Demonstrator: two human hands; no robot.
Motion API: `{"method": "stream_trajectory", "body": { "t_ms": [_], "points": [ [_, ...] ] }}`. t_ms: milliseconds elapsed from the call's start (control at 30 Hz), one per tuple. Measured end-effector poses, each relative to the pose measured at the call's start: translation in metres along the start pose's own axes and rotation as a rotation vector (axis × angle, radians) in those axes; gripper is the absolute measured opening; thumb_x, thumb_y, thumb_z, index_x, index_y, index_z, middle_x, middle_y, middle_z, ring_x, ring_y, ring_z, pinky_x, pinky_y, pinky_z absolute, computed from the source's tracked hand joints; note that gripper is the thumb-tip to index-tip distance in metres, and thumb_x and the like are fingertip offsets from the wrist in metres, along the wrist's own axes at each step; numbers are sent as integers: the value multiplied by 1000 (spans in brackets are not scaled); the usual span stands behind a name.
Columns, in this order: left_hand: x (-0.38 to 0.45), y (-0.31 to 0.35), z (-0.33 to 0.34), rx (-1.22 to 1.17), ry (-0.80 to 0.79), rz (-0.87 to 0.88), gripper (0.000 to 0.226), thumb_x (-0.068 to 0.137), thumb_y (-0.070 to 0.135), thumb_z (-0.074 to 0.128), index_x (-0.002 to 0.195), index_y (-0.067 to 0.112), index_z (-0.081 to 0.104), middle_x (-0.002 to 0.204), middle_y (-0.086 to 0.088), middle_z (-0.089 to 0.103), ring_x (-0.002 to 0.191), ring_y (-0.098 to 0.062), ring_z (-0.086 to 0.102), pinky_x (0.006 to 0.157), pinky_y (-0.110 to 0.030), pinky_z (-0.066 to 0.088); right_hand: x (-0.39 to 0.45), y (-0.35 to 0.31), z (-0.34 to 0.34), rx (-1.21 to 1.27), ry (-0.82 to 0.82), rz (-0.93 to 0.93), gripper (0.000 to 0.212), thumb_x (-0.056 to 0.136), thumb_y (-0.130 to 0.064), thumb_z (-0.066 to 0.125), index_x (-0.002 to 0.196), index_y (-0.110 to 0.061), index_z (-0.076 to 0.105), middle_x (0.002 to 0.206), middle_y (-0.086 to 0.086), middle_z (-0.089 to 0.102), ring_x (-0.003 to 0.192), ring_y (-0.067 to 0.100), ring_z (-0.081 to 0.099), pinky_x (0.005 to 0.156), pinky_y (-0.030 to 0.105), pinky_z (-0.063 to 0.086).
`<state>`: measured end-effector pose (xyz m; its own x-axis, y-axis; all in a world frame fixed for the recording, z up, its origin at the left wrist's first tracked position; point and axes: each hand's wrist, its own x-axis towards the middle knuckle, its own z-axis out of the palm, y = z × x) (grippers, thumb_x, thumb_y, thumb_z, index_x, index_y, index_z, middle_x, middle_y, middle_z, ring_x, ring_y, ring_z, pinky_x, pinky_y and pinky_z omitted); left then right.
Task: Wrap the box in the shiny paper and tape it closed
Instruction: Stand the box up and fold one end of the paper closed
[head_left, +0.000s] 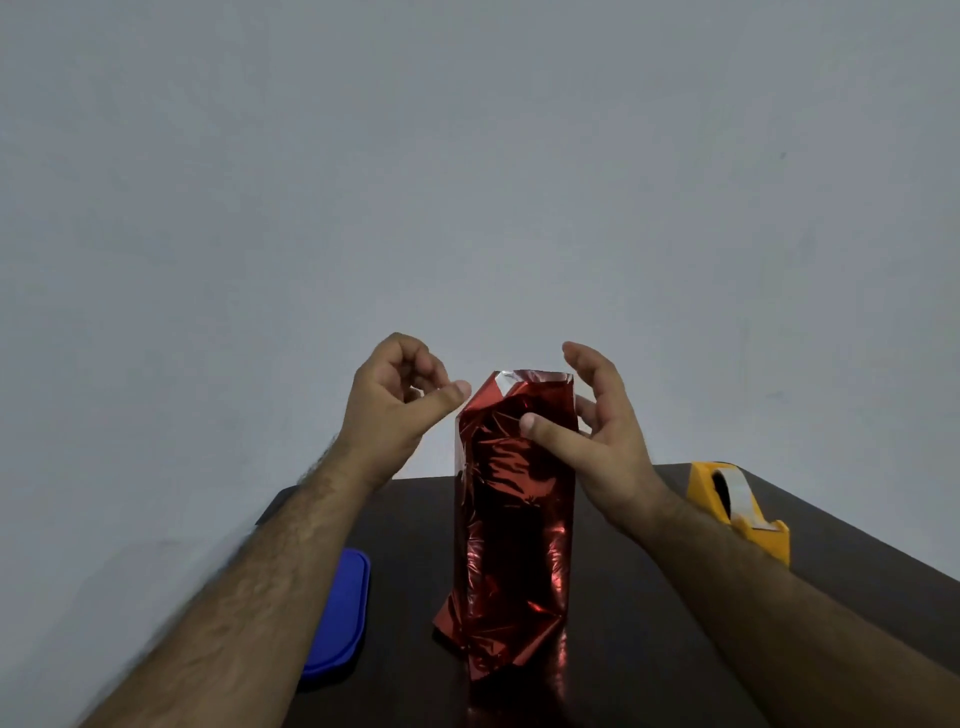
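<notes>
Steadying the upright, mostly wrapped box in crinkled shiny red paper (514, 499) at frame centre, the right hand (597, 436) holds it, thumb pressed to its front, the left hand (400, 400) curls empty, ends untaped.

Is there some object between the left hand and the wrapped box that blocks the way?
Nothing visible does. The left hand is beside the top of the wrapped box, with only a small open gap between its thumb and the red paper. The blue lid lies lower on the table, under the forearm.
</notes>
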<state>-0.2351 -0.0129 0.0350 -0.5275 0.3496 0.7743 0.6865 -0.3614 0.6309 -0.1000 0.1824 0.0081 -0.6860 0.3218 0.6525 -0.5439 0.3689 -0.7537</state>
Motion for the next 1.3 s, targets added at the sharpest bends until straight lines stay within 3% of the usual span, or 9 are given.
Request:
{"method": "stream_trajectory", "body": {
  "t_ms": [133, 233, 333, 433, 567, 700, 800, 1033, 1300],
  "points": [
    [1, 7, -5, 233, -182, 51, 37, 70, 49, 87, 97, 26, 73, 105, 7, 68, 104, -15, 62, 87, -40, 46, 10, -4, 1, -108, 39, -94, 52, 74, -37, 89, 123, -34, 71, 152, -16, 50, 139, 1, 50, 107, 49, 55],
    [0, 14, 2, 351, -286, 1, 45, 65, 59, 89, 105, 40, 80, 124, 18, 66, 130, -7, 56, 103, -26, 38, 17, -2, -1, -155, 31, -169, 28, 72, -36, 88, 98, -32, 80, 145, -16, 56, 138, 6, 53, 112, 55, 48],
    [1, 13, 13, 347, -275, 26, 20, 74, 41, 90, 89, 28, 85, 118, 16, 71, 126, -9, 61, 108, -32, 42, 22, 1, -1, -100, 23, -198, 13, 75, -29, 86, 86, -25, 82, 135, -8, 63, 132, 17, 61, 110, 58, 49],
    [1, 11, 13, 376, -308, 64, 5, 83, 23, 90, 84, 24, 85, 114, 13, 74, 121, -16, 64, 107, -34, 46, 16, 2, -2, -112, 23, -234, 21, 77, -27, 84, 95, -18, 81, 133, -4, 63, 134, 20, 58, 110, 57, 50],
    [0, 7, 12, 288, -316, -3, 9, 86, 25, 85, 90, 17, 86, 111, 6, 75, 115, -17, 68, 108, -37, 48, 8, 5, -7, -102, 55, -194, 61, 83, -43, 75, 140, -32, 56, 147, -16, 54, 141, 5, 48, 112, 35, 45],
    [-3, 9, 17, 112, -239, -83, 29, 98, 39, 68, 107, 16, 82, 112, 0, 79, 112, -12, 72, 100, -25, 52, 9, 24, -6, 206, 214, 138, 34, 102, -45, 54, 130, -28, 61, 136, -9, 66, 131, 15, 61, 106, 42, 50],
    [-4, 18, 19, 146, -169, -67, 44, 105, 52, 54, 110, 17, 80, 115, 6, 78, 114, -2, 69, 95, -8, 45, 8, 29, -2, 342, 260, 278, 28, 112, -34, 44, 126, -18, 61, 130, 0, 70, 121, 25, 67, 83, 36, 56],
    [-12, 30, 29, 570, -146, 46, 24, 78, 61, 78, 92, 42, 78, 114, 26, 73, 125, -10, 62, 113, -60, 40, 12, 20, -1, 218, 77, 266, 28, 104, -33, 59, 106, -12, 77, 112, 7, 77, 109, 23, 73, 85, 35, 54],
    [-65, 29, 41, 1069, -215, 469, 7, 83, 44, 76, 88, 41, 80, 124, 25, 68, 127, -9, 54, 100, -44, 21, 11, 21, -6, 320, -78, 238, 18, 96, -9, 70, 113, -4, 73, 106, 17, 77, 91, 22, 74, 75, 30, 58]
  ]
}}
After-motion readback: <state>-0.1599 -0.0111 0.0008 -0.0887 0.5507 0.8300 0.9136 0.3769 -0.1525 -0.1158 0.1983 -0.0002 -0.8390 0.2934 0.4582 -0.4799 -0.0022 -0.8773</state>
